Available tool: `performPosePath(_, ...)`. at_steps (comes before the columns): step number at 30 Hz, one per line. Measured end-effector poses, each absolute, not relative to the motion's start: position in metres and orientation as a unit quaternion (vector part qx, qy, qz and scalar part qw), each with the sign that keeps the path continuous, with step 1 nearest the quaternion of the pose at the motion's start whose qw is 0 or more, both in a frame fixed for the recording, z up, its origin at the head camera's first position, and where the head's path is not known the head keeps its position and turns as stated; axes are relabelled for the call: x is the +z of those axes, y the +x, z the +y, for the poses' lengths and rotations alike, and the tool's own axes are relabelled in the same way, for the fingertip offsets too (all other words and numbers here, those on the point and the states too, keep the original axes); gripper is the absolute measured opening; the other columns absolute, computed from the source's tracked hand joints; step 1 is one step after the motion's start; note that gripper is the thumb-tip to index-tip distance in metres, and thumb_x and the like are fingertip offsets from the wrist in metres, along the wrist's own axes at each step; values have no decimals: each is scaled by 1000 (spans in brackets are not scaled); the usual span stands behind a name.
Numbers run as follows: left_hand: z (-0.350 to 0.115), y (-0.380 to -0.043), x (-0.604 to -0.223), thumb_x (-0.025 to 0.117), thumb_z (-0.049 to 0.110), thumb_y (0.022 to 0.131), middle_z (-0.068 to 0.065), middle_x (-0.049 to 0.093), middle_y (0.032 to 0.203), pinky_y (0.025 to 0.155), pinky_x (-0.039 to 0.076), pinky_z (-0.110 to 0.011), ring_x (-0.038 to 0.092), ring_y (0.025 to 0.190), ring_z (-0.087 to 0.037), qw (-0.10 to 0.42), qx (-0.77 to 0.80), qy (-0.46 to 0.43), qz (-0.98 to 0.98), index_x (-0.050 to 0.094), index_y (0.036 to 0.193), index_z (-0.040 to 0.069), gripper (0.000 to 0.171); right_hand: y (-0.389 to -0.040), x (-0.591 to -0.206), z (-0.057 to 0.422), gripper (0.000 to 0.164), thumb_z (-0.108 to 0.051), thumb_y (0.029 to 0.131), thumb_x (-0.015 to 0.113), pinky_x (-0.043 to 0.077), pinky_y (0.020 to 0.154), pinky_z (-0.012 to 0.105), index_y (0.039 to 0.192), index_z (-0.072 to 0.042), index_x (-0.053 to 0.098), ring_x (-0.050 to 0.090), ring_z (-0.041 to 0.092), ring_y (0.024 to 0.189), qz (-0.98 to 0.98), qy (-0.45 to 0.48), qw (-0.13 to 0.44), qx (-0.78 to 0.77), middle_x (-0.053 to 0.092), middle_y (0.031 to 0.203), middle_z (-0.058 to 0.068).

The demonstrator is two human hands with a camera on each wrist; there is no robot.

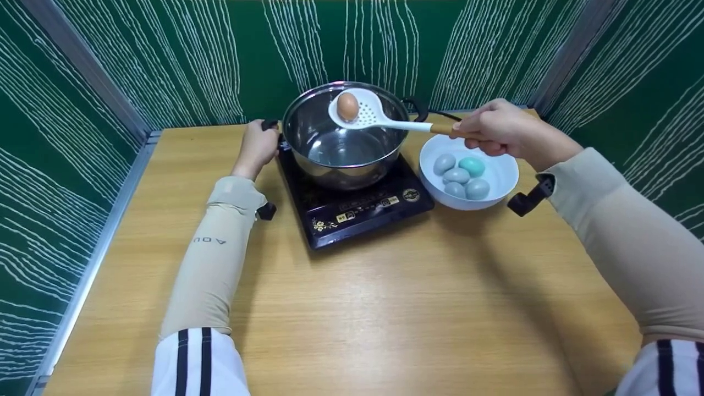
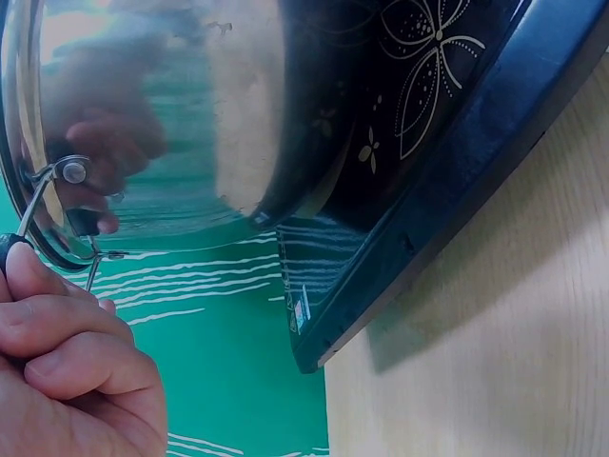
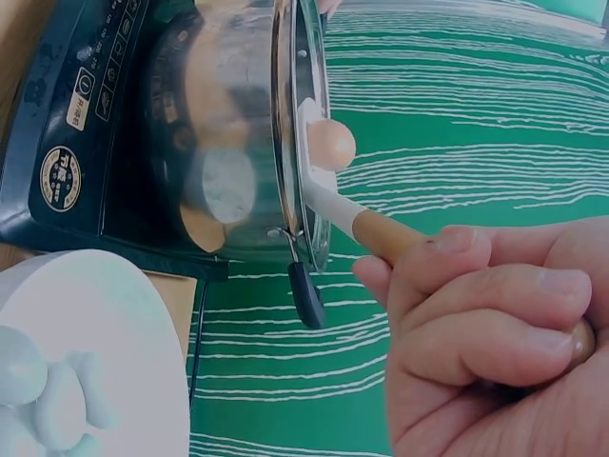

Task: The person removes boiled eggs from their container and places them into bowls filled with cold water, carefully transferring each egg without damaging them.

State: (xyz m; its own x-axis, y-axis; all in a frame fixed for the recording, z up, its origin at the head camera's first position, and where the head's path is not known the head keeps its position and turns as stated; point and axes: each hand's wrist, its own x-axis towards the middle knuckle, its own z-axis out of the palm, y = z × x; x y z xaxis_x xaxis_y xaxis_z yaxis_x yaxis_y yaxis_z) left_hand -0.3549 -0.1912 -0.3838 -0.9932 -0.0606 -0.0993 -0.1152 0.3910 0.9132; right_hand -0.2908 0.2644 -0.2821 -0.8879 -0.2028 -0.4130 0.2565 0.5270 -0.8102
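Note:
My right hand (image 1: 498, 129) grips the wooden handle of a white slotted spoon (image 1: 369, 110). On the spoon's bowl sits one brown egg (image 1: 347, 106), held over the mouth of a steel pot (image 1: 345, 144). Fingers of my left hand (image 1: 257, 144) curl round the pot's black left side handle; the left wrist view shows the hand (image 2: 81, 362) at that handle beside the shiny pot wall. The pot stands on a black induction cooker (image 1: 363, 208). To its right, a white bowl (image 1: 469, 202) holds several pale blue-green eggs (image 1: 456, 176).
Beneath everything is a wooden table (image 1: 352, 308). Green walls (image 1: 253, 44) with white wavy lines rise behind and at both sides. A dark cord (image 1: 444, 115) runs behind the pot on the right. The bowl stands close against the cooker's right edge.

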Motion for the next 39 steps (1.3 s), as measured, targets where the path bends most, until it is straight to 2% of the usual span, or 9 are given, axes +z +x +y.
performPosePath(2, -191, -355, -384, 39, 21, 114, 3, 48, 78, 52, 39, -23, 47, 56, -8, 27, 552, -54, 832, 49, 105, 15, 15, -288, -282, 268, 23, -29, 112, 60, 35, 49, 23, 109, -16, 79, 40, 11, 50, 844, 16, 231, -484, 59, 74, -3)
performPosePath(9, -190, -357, -389, 39, 14, 111, 9, 40, 61, 46, 34, -22, 39, 46, -7, 15, 575, -45, 817, 45, 93, 14, 19, -278, -281, 280, 25, -31, 112, 61, 36, 49, 23, 117, -17, 81, 40, 11, 49, 849, 14, 217, -482, 58, 75, -4)
performPosePath(13, -190, -358, -390, 39, 15, 112, 9, 41, 62, 46, 33, -23, 41, 46, -7, 12, 568, -47, 821, 46, 95, 15, 18, -275, -280, 288, 25, -31, 112, 61, 36, 50, 23, 111, -18, 83, 40, 11, 49, 853, 13, 209, -478, 59, 75, -3)
performPosePath(20, -190, -356, -388, 39, 16, 113, 5, 46, 71, 48, 37, -22, 46, 51, -7, 9, 556, -51, 830, 48, 100, 14, 16, -270, -279, 301, 23, -32, 110, 63, 38, 49, 24, 111, -22, 83, 41, 12, 48, 849, 25, 199, -489, 62, 76, -3)
performPosePath(24, -191, -356, -387, 39, 17, 113, 4, 48, 76, 50, 38, -22, 47, 54, -8, 13, 552, -55, 832, 49, 104, 13, 14, -268, -278, 309, 24, -31, 110, 64, 37, 48, 24, 100, -22, 83, 41, 12, 47, 847, 27, 192, -496, 63, 74, -3)
performPosePath(28, -191, -356, -386, 39, 18, 114, 5, 47, 72, 50, 38, -22, 47, 53, -8, 20, 554, -57, 830, 49, 103, 14, 14, -264, -278, 318, 25, -30, 111, 63, 37, 48, 25, 94, -21, 80, 41, 12, 46, 847, 29, 186, -497, 61, 72, -4)
performPosePath(32, -190, -356, -387, 39, 19, 114, 5, 47, 71, 50, 38, -23, 47, 53, -8, 19, 555, -54, 830, 48, 102, 15, 15, -259, -278, 328, 23, -34, 111, 63, 40, 49, 23, 99, -23, 80, 43, 12, 47, 846, 41, 184, -499, 60, 73, -4)
performPosePath(39, -189, -356, -389, 40, 13, 109, 6, 45, 67, 50, 37, -21, 47, 49, -7, -17, 552, -39, 833, 46, 90, 14, 20, -254, -276, 344, 20, -33, 110, 65, 35, 46, 25, 103, -26, 82, 39, 12, 47, 832, 53, 177, -523, 61, 75, -2)
